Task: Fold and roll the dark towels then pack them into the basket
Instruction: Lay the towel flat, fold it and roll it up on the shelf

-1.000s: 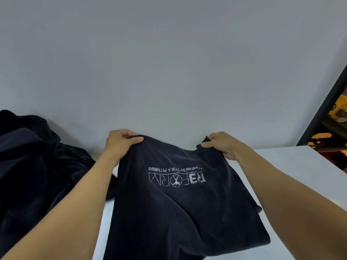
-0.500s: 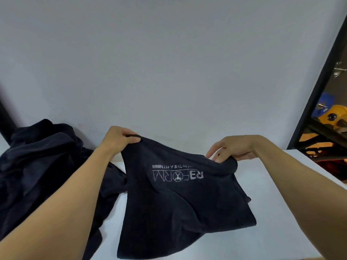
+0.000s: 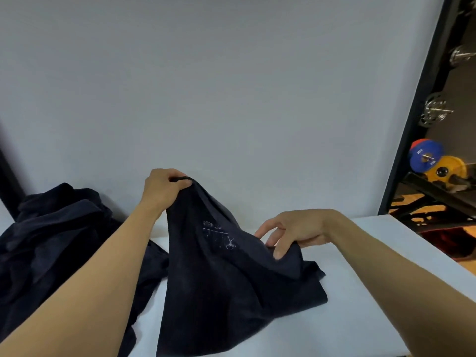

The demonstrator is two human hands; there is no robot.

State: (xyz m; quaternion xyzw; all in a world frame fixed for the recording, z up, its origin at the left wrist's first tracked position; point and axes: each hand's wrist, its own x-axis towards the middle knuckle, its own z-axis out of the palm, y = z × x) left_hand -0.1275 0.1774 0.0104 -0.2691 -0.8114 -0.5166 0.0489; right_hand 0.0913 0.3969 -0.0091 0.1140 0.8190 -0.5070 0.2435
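A dark navy towel [image 3: 221, 287] with a white printed logo hangs over the white table [image 3: 360, 292]. My left hand [image 3: 164, 188] grips its top left corner and holds it raised. My right hand [image 3: 291, 233] sits lower, to the right, pinching the towel's far edge between thumb and fingers, with the other fingers spread. The towel sags between the two hands, and its lower part lies crumpled on the table. No basket is in view.
A heap of other dark towels [image 3: 59, 243] lies at the table's left, against the grey wall. Past a black door frame [image 3: 414, 119] at the right are coloured weight plates [image 3: 435, 163] and gym gear. The table's right edge runs diagonally.
My left hand lifted its corner higher. My right hand dropped lower and moved along the edge, so the towel now sags and its logo is creased. The view shifted left and down.
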